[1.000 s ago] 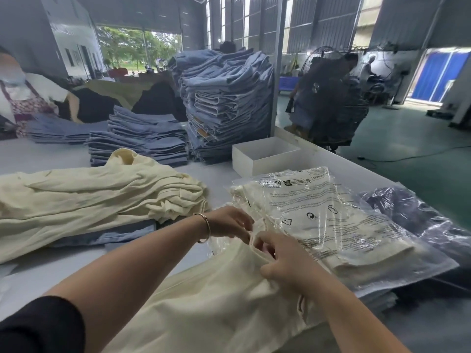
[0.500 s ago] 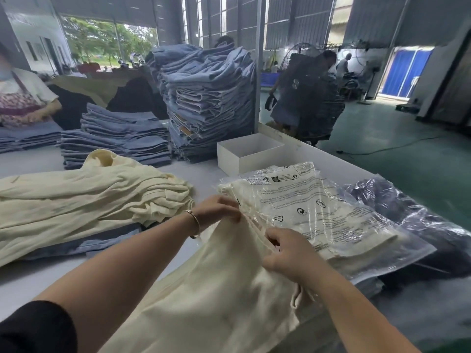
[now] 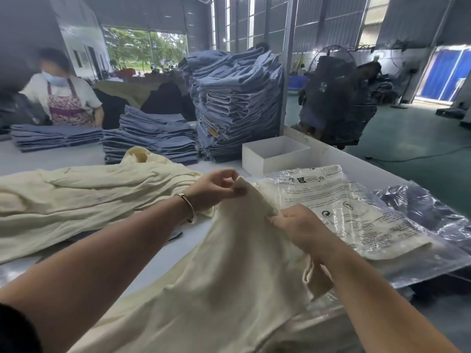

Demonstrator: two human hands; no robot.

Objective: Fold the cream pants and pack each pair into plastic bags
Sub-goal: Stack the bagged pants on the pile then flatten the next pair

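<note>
Left hand (image 3: 216, 189): fingers (image 3: 229, 175) curled, pinching the top corner of the cream pants (image 3: 229, 276) and lifting it off the table (image 3: 163, 250). A bracelet (image 3: 190, 207) sits on that wrist.

Right hand (image 3: 298, 225): fingers (image 3: 274, 220) curled, gripping the same edge of the cloth lower down and to the right. The edge runs taut between the two grips; the rest of the pants hangs below both hands and spreads toward the camera. A small folded flap hangs under the right wrist.

Just beyond the right fingers: one plastic bag (image 3: 356, 217) with printed text, lying flat with cream cloth inside. Further right of it, one crumpled bag of dark clothes (image 3: 420, 207). More clear plastic lies beneath the packed bag; count not readable.

Left of the left fingers: one loose heap of cream clothes (image 3: 89, 200), number of pairs not readable.

Beyond both hands: one white box (image 3: 275, 154), open on top, and three stacks of blue jeans (image 3: 237, 103), one tall, two low. One other person (image 3: 66, 95) in an apron stands at the far left stack.
</note>
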